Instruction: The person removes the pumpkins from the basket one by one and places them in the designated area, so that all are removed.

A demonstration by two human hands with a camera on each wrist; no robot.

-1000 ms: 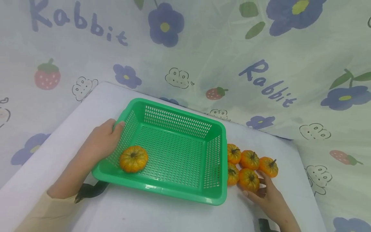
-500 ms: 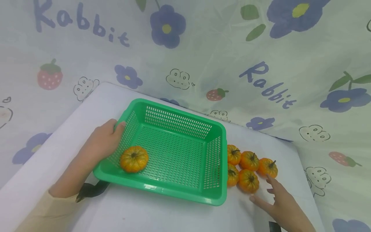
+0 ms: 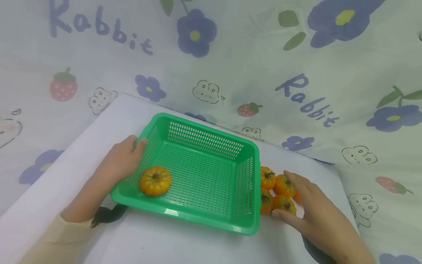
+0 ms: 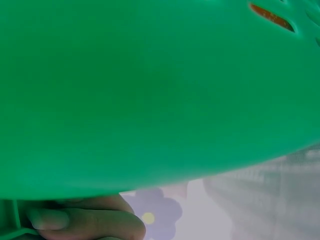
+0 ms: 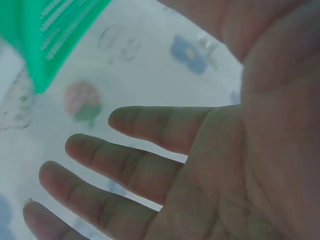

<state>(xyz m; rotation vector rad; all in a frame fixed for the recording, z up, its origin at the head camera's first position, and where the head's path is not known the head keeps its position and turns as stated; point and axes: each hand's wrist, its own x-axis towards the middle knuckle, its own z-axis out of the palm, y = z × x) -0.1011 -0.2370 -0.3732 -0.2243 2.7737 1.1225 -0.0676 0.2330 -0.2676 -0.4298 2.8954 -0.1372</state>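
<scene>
My left hand (image 3: 123, 159) grips the left rim of a green plastic basket (image 3: 197, 179), thumb over the edge. The left wrist view shows curled fingers (image 4: 92, 222) under the basket rim. One small orange pumpkin (image 3: 155, 180) sits in the basket's near left corner. Right of the basket, several more pumpkins (image 3: 284, 186) stand close together on the table. My right hand (image 3: 319, 212) hovers over them, thumb and fingers spread, partly hiding the rightmost one. Its palm (image 5: 215, 170) holds nothing in the right wrist view.
A white cloth covers the table (image 3: 184, 245). Behind it hangs a pale curtain (image 3: 230, 66) printed with flowers, strawberries and rabbits. The basket's right wall (image 3: 245, 187) stands close beside the leftmost loose pumpkins.
My right hand drew back from the near pumpkin with nothing in it, then moved forward and up over the group with fingers spread. My left hand keeps its grip on the basket.
</scene>
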